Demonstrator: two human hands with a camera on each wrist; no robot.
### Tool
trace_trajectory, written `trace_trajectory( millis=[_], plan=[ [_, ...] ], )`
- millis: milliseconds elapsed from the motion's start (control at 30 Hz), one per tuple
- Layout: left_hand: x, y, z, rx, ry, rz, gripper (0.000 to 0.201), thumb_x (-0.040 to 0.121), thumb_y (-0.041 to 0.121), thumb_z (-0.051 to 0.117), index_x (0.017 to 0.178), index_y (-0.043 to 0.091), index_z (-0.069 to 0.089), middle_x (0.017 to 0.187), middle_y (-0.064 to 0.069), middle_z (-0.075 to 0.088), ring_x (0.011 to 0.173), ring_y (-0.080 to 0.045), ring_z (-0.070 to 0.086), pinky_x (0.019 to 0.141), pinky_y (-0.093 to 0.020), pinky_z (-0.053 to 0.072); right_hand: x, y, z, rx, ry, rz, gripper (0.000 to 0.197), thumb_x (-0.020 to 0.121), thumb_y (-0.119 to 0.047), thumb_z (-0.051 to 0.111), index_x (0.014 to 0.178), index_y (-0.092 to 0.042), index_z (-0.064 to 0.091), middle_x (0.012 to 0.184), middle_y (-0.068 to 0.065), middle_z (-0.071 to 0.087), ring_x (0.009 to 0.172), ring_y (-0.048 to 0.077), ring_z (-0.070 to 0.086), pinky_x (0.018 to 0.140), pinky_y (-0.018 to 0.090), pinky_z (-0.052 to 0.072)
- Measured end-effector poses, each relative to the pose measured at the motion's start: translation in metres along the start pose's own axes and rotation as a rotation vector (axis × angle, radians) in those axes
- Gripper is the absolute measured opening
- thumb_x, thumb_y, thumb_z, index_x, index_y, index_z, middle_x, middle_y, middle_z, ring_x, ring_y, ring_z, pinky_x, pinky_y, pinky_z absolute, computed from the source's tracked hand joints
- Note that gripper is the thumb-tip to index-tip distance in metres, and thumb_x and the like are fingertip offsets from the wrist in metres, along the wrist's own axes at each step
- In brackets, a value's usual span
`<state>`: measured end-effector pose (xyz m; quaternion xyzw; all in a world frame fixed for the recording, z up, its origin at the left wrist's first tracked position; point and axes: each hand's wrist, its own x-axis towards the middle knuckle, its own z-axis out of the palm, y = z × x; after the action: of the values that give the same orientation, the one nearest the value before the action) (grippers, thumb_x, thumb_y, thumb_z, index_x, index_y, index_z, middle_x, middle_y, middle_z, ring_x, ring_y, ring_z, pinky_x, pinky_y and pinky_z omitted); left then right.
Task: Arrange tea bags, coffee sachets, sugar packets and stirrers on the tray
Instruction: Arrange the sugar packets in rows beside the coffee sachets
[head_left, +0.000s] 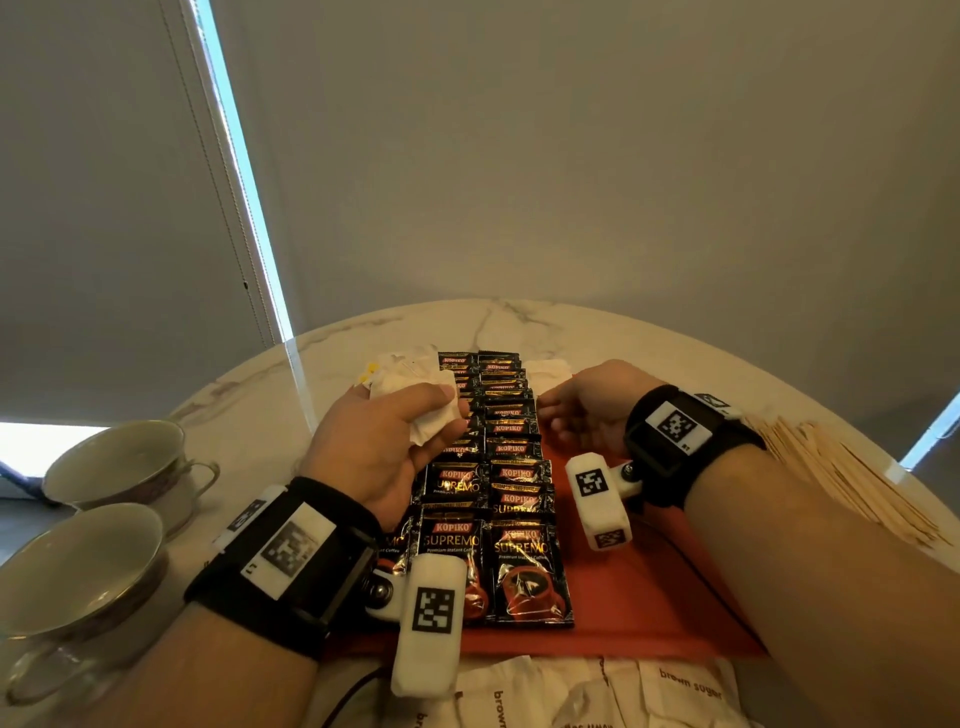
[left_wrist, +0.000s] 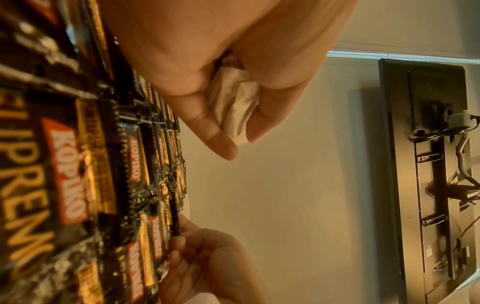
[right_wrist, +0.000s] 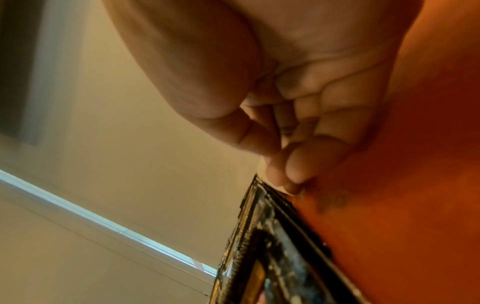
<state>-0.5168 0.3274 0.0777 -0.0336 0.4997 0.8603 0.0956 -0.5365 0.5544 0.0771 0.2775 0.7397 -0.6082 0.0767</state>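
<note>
Left hand (head_left: 387, 447): fingers (left_wrist: 221, 142) curled round a crumpled white tea bag (head_left: 434, 415), held above the left column of Kopiko coffee sachets (head_left: 511, 499). Right hand (head_left: 582, 410): fingers curled, tips touching right column's edge on red tray (head_left: 649, 613). Columns' long axis running away from body; left hand nearer for placing.

Two pale teacups (head_left: 111, 467) (head_left: 78, 571) stand side by side at the left edge of a round white marble table (head_left: 519, 317), the nearer one beside the front-left edge. Behind the table's far edge hang grey roller blinds (head_left: 519, 156), a bright strip of window (head_left: 244, 171) showing between them. A dark wall-mounted panel (left_wrist: 428, 164) with cables appears in the left wrist view.
</note>
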Motion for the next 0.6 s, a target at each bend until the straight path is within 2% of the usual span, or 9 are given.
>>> trace_trajectory(
  millis=[167, 267, 367, 433, 500, 567, 600],
  plan=[
    [0.002, 0.0, -0.001, -0.028, 0.004, -0.013, 0.04, 0.093, -0.011, 0.062, 0.129, 0.004, 0.056, 0.108, -0.023, 0.072, 0.072, -0.022, 0.078, 0.058, -0.026, 0.062, 0.001, -0.002, 0.004, 0.068, 0.01, 0.021, 0.024, 0.101, -0.002, 0.049, 0.104, 0.004, 0.072, 0.076, 0.011, 0.071, 0.06, 0.017, 0.061, 0.057, 0.026, 0.054],
    [0.001, -0.002, 0.0, -0.068, -0.028, -0.043, 0.044, 0.093, -0.012, 0.054, 0.135, 0.0, 0.052, 0.119, -0.025, 0.069, 0.085, -0.031, 0.079, 0.064, -0.031, 0.065, -0.002, 0.001, 0.001, 0.168, 0.007, -0.008, 0.026, 0.101, 0.0, 0.046, 0.108, 0.005, 0.071, 0.082, 0.012, 0.072, 0.061, 0.016, 0.061, 0.058, 0.026, 0.054],
    [-0.002, -0.002, 0.001, -0.101, -0.091, -0.066, 0.044, 0.093, -0.016, 0.048, 0.134, 0.002, 0.05, 0.123, -0.027, 0.068, 0.093, -0.041, 0.077, 0.067, -0.034, 0.066, -0.017, 0.004, -0.003, 0.347, -0.013, -0.097, 0.025, 0.099, 0.002, 0.046, 0.108, 0.003, 0.069, 0.085, 0.011, 0.07, 0.059, 0.013, 0.057, 0.055, 0.023, 0.05],
    [-0.004, -0.003, 0.002, -0.083, -0.139, -0.074, 0.041, 0.096, -0.015, 0.051, 0.133, 0.001, 0.051, 0.119, -0.027, 0.072, 0.096, -0.041, 0.077, 0.067, -0.034, 0.066, -0.033, 0.005, -0.003, 0.394, -0.042, -0.185, 0.021, 0.096, 0.0, 0.051, 0.104, 0.001, 0.071, 0.085, 0.009, 0.067, 0.059, 0.012, 0.054, 0.052, 0.022, 0.047],
    [-0.006, -0.004, 0.004, -0.047, -0.163, -0.062, 0.04, 0.095, -0.013, 0.059, 0.132, 0.002, 0.054, 0.113, -0.025, 0.075, 0.097, -0.04, 0.077, 0.065, -0.032, 0.065, -0.047, 0.006, 0.002, 0.365, -0.136, -0.262, 0.021, 0.092, -0.01, 0.064, 0.109, -0.001, 0.071, 0.087, 0.007, 0.068, 0.06, 0.012, 0.055, 0.053, 0.023, 0.045],
    [-0.007, -0.005, 0.004, 0.017, -0.152, -0.025, 0.042, 0.09, -0.009, 0.068, 0.129, 0.003, 0.059, 0.113, -0.021, 0.076, 0.096, -0.037, 0.078, 0.062, -0.031, 0.065, -0.057, 0.007, 0.009, 0.278, -0.282, -0.322, 0.037, 0.085, -0.026, 0.075, 0.114, -0.005, 0.072, 0.09, 0.005, 0.068, 0.063, 0.011, 0.056, 0.057, 0.026, 0.044],
    [-0.008, -0.005, 0.004, 0.053, -0.142, -0.004, 0.043, 0.088, -0.007, 0.072, 0.127, 0.005, 0.061, 0.113, -0.019, 0.077, 0.095, -0.034, 0.078, 0.061, -0.029, 0.064, -0.06, 0.007, 0.013, 0.223, -0.338, -0.349, 0.037, 0.082, -0.031, 0.076, 0.112, -0.008, 0.073, 0.09, 0.003, 0.069, 0.064, 0.011, 0.057, 0.059, 0.026, 0.044]
  ],
)
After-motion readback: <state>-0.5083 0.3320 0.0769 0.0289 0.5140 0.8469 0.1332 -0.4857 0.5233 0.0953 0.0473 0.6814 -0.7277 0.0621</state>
